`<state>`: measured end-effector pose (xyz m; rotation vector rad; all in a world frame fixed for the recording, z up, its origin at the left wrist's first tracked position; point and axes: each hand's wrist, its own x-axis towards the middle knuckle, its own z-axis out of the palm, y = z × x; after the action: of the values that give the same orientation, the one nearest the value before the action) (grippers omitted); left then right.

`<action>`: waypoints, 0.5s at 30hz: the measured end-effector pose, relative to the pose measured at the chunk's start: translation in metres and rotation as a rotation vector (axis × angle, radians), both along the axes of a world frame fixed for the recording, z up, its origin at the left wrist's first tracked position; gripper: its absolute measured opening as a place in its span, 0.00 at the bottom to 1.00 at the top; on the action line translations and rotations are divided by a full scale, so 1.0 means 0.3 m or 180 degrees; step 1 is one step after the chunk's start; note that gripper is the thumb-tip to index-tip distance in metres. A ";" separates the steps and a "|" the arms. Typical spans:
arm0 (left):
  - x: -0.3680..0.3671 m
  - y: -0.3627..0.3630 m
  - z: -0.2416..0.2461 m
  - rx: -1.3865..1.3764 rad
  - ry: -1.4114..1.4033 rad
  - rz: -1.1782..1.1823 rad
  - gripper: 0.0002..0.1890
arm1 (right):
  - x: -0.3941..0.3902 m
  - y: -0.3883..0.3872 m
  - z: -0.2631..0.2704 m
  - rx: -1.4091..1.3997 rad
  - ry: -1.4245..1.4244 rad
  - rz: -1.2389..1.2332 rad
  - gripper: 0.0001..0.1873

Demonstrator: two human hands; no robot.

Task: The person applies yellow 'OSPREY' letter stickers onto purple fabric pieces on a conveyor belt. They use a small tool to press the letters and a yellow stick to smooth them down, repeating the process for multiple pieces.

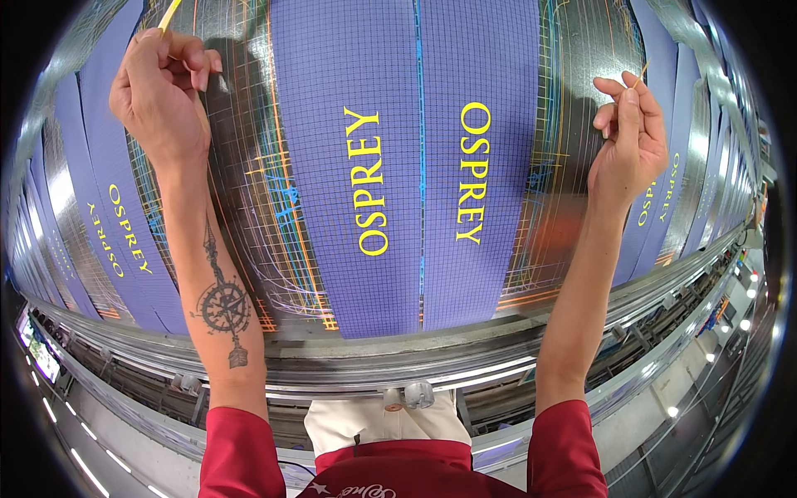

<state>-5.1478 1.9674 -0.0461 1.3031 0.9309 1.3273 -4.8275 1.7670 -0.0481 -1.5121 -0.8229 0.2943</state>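
Observation:
Before me, two purple-blue gridded fabric panels (pixel 352 75) lie side by side on a dark, shiny printing table (pixel 243 124). Each bears yellow lettering. A narrow seam with light-blue marks runs between them. At the upper left, my left hand (pixel 165 93) pinches a thin yellow strip (pixel 169 14) between thumb and forefinger; its upper end leaves the picture. My right hand (pixel 626 137), raised over the table at the right, holds a thin yellowish sliver (pixel 640 75) at its fingertips. What either piece is made of cannot be made out.
More lettered purple-blue panels (pixel 109 187) line the table to the left, and others (pixel 660 168) to the right. Metal rails (pixel 398 367) run along the near edge, with round metal knobs (pixel 418 394) close to my waist. Orange, blue and yellow lines streak the table surface.

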 end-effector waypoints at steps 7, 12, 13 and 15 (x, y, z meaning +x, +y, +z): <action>0.002 -0.009 0.004 -0.0091 0.0047 -0.0046 0.18 | -0.010 -0.003 0.011 -0.0098 -0.0019 -0.0055 0.10; -0.006 -0.008 0.005 -0.0097 0.0080 -0.0078 0.20 | -0.019 0.000 0.015 -0.0140 -0.0002 -0.0041 0.10; -0.007 -0.009 0.006 -0.0091 0.0099 -0.0080 0.20 | -0.020 0.000 0.016 -0.0138 0.0007 -0.0041 0.10; -0.005 -0.011 0.002 -0.0116 0.0076 -0.0098 0.20 | -0.019 -0.004 0.019 -0.0168 -0.0018 -0.0040 0.10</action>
<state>-5.1493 1.9640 -0.0455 1.3029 0.9438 1.2680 -4.8334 1.7657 -0.0423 -1.5674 -0.8153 0.3045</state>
